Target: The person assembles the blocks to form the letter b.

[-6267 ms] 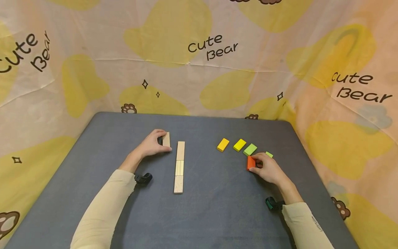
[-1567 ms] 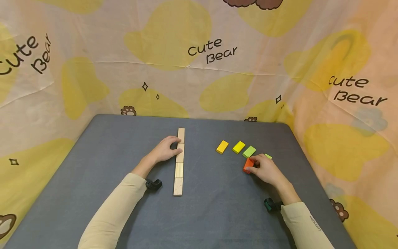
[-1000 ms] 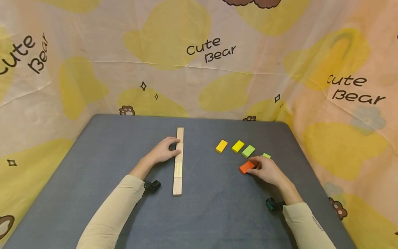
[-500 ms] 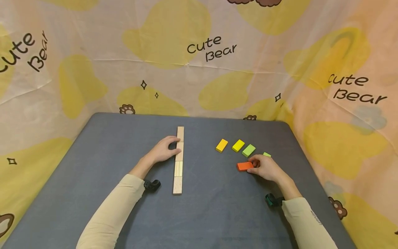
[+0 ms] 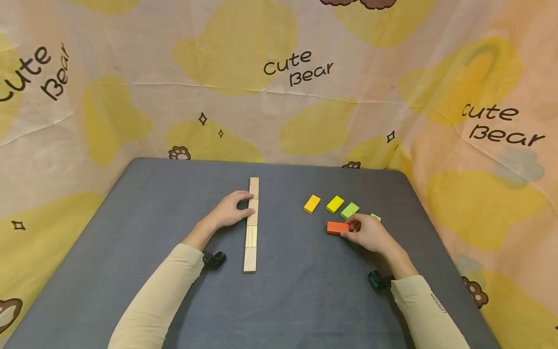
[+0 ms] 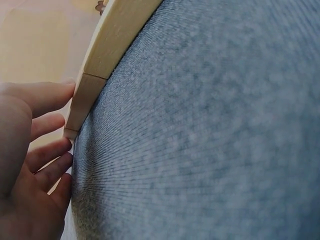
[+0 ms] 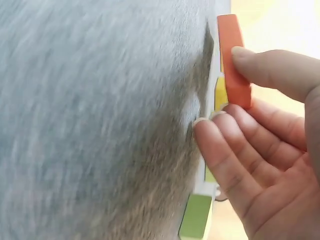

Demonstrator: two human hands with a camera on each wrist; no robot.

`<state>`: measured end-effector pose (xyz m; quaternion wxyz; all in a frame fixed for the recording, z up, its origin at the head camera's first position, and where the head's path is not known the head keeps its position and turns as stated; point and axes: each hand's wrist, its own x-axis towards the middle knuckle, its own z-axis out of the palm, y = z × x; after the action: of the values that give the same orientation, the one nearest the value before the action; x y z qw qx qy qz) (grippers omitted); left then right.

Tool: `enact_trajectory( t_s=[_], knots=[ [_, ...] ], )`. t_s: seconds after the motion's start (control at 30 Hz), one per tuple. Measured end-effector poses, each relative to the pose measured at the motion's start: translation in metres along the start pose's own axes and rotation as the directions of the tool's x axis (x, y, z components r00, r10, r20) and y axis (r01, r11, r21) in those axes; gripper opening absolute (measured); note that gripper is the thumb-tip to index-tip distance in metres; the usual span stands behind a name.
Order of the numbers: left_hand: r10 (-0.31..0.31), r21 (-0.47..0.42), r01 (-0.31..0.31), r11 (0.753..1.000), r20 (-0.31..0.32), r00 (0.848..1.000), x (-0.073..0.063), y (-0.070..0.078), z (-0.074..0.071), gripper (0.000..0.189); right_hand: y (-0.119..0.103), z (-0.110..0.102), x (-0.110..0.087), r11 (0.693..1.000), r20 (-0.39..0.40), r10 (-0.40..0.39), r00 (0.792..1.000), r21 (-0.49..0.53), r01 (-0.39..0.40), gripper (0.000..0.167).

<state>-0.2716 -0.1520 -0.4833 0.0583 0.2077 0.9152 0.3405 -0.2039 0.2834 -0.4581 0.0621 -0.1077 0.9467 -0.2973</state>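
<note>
Several plain wooden blocks (image 5: 250, 260) lie end to end in a straight row left of the table's middle. My left hand (image 5: 225, 211) rests at the row's left side, thumb and forefinger touching the two far blocks. In the left wrist view its fingers (image 6: 47, 150) are loosely spread beside the wooden row (image 6: 107, 45). On the right, my right hand (image 5: 370, 233) pinches an orange-red block (image 5: 337, 227) by one end, its long side crosswise. The right wrist view shows the thumb (image 7: 272, 67) on the face of that orange-red block (image 7: 231, 55), held above the table.
Behind the right hand lie an orange-yellow block (image 5: 311, 204), a yellow block (image 5: 334, 204) and a green block (image 5: 350, 210). Another green block (image 5: 376, 217) is partly hidden by the hand. A patterned cloth (image 5: 244, 116) hangs behind the grey table (image 5: 287, 310).
My left hand has set a wooden block at the row's far end and then stayed there. My right hand has turned the orange-red block from upright to crosswise and shifted slightly left.
</note>
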Motion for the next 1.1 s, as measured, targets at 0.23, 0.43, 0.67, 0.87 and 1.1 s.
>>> enact_trajectory(
  t_s=[0.23,0.43,0.67,0.87,1.1],
  knots=[
    [-0.008,0.012,0.008,1.0,0.006,1.0,0.002,0.003,0.001,0.059,-0.012,0.002,0.006,0.998,-0.036,-0.046,0.998,0.031,0.047,0.031],
    [-0.024,0.013,0.023,1.0,0.008,1.0,0.003,0.003,0.003,0.059,-0.027,0.005,0.015,0.994,-0.047,-0.086,0.995,0.059,0.088,0.031],
    [-0.02,0.01,0.02,1.0,0.002,1.0,0.0,0.002,0.002,0.059,-0.051,0.012,0.028,0.986,-0.051,-0.116,0.992,0.111,0.121,0.031],
    [-0.026,0.012,0.026,1.0,0.002,1.0,-0.001,0.004,0.0,0.058,-0.068,0.016,0.037,0.977,-0.061,-0.163,0.985,0.128,0.169,0.03],
    [-0.029,0.019,0.029,0.999,-0.008,1.0,0.001,0.004,0.001,0.058,-0.081,0.023,0.048,0.97,-0.059,-0.186,0.981,0.15,0.193,0.032]
  ],
)
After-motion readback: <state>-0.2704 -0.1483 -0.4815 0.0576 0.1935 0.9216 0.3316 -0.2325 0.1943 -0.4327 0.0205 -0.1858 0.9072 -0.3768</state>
